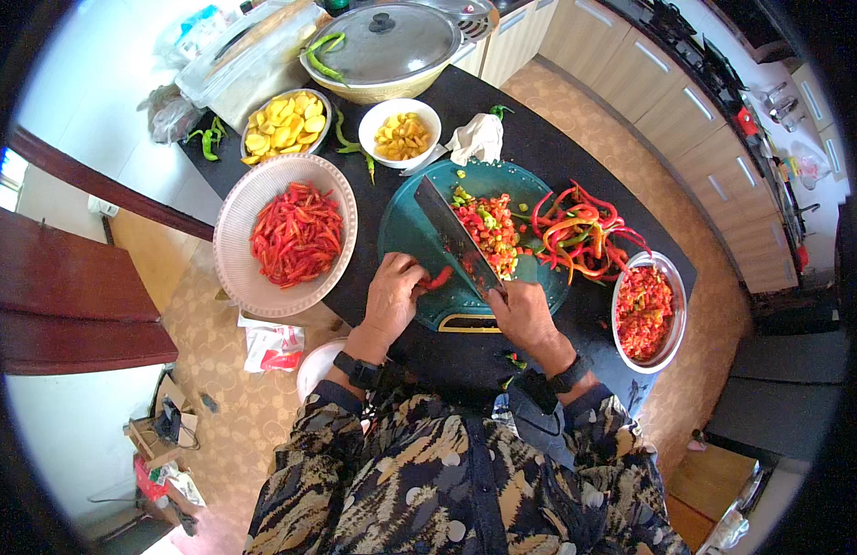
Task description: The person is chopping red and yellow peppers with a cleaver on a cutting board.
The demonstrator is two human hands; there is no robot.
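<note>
My right hand grips the handle of a cleaver, whose broad blade slants across a green cutting board. Just right of the blade lies a heap of chopped red and green chili. Over the board's left edge, my left hand holds a piece of red chili pepper with its fingers. Whole red chili peppers lie in a tangle at the board's right. Farther right stands a bowl of chopped chili. A pale colander on the left holds many red chili pieces.
Behind the board stand a white bowl of yellow pieces, a metal bowl of yellow slices, a large lidded pot and a crumpled white cloth. Long green peppers lie between the bowls. The dark tabletop has a curved-looking right edge.
</note>
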